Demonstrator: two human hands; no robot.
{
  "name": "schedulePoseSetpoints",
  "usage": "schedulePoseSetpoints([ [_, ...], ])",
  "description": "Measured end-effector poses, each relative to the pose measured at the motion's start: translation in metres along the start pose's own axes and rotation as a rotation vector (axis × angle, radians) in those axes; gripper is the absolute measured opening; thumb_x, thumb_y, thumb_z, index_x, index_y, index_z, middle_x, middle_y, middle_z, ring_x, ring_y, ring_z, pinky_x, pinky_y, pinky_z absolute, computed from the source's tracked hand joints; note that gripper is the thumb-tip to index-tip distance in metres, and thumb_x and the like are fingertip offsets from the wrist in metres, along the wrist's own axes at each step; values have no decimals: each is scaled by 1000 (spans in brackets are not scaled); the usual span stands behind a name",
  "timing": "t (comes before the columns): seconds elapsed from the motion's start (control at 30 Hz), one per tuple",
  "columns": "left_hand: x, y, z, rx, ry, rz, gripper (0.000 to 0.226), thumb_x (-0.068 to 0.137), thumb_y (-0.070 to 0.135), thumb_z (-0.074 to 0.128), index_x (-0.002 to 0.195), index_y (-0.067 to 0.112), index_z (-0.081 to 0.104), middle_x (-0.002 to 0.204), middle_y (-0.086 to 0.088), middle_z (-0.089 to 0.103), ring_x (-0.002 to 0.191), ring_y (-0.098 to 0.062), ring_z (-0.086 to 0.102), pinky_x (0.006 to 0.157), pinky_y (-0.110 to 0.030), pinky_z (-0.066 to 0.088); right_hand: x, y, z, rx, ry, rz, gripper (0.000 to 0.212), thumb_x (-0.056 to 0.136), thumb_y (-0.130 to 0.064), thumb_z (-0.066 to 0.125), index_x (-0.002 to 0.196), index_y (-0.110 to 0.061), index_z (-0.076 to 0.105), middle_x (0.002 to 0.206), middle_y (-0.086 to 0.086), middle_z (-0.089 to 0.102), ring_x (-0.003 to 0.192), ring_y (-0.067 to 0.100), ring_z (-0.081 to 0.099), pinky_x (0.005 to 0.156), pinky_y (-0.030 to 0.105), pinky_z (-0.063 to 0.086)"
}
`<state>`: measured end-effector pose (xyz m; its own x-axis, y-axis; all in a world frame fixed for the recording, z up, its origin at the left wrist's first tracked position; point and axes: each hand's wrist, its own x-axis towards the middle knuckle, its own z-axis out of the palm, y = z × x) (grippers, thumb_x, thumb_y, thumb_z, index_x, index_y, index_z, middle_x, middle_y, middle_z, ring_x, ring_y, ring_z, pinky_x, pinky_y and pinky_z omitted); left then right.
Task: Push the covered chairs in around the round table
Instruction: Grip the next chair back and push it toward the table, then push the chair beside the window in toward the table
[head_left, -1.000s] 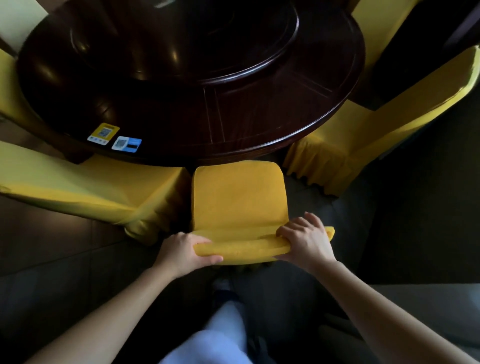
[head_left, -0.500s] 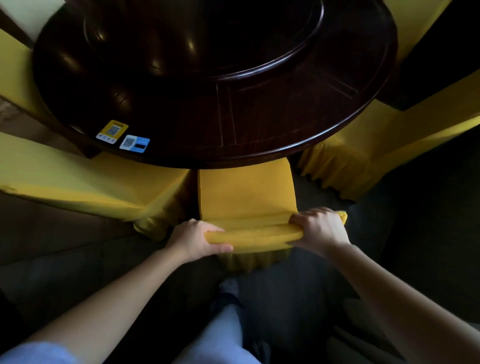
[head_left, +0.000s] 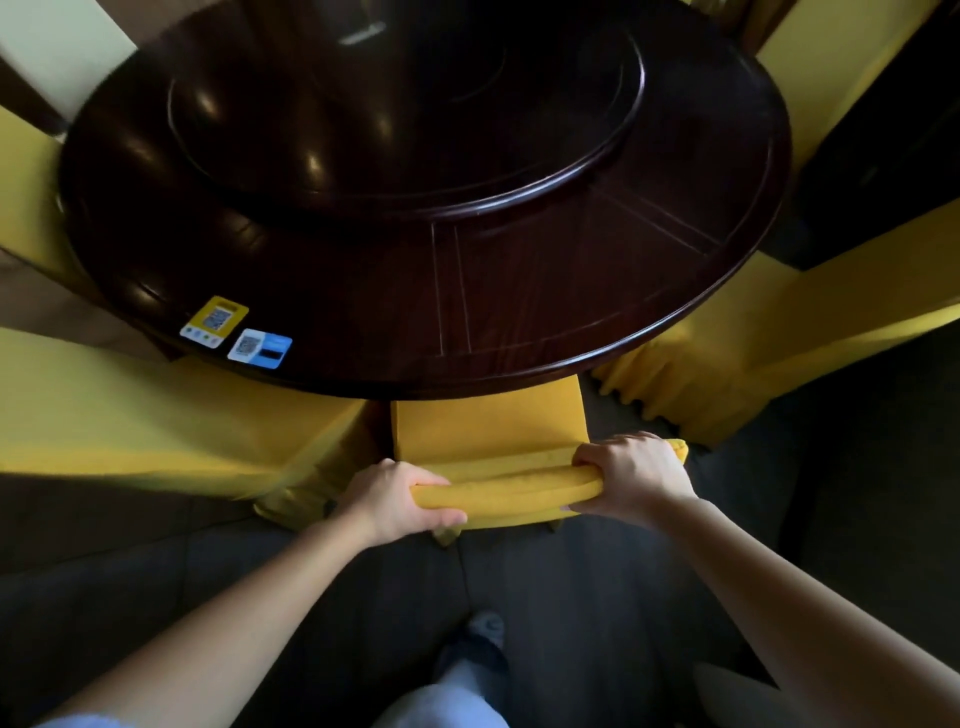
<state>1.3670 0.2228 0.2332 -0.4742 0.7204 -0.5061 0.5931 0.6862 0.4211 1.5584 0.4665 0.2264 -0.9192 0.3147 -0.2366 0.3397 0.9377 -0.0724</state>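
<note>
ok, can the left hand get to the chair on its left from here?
Probably yes. The left hand grips the middle chair's backrest, and the neighbouring chair sits right beside it with nothing between; it would have to let go first.

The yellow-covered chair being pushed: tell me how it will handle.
The chair probably slides straight, since left hand and right hand grip opposite ends of its backrest. The loose fabric cover may slip slightly under the hands. Pushed high, it might tilt forward.
</note>
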Motion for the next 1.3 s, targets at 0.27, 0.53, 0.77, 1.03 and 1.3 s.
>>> schedulePoseSetpoints([
  [0.27,7,4,-10,-53,-48,17,112,33,102,34,119,36,63,123,6,64,113,-15,59,93,-34,50,9,3,-3,0,-31,26,67,59,-84,48,107,-39,60,88,-12,68,86,14,63,84,32,46],
  [0.53,5,8,-18,36,-122,27,113,36,103,28,125,39,57,130,8,59,117,-17,54,92,-34,48,-12,-12,3,27,230,91,55,60,-78,55,89,-33,65,84,-14,68,82,16,63,90,35,46],
  [0.77,7,6,-17,103,-150,65,113,47,102,23,131,32,53,130,8,60,115,-12,57,94,-33,49,-35,-17,10,127,257,92,56,75,-62,60,122,-32,57,117,-8,62,114,19,54,108,40,32],
  [1.03,31,65,-12,145,-165,208,80,76,81,24,144,41,28,152,16,29,140,-7,27,114,-34,24,-49,25,1,269,123,103,69,86,-70,35,146,-38,24,157,-10,17,147,13,0,117,42,-6],
  [1.3,105,216,19,195,-136,419,66,91,65,24,149,40,6,159,15,2,145,-4,-3,119,-40,-2,-77,135,-13,299,40,306,75,84,-76,17,149,-41,5,158,-12,-8,142,10,-20,117,45,-9],
])
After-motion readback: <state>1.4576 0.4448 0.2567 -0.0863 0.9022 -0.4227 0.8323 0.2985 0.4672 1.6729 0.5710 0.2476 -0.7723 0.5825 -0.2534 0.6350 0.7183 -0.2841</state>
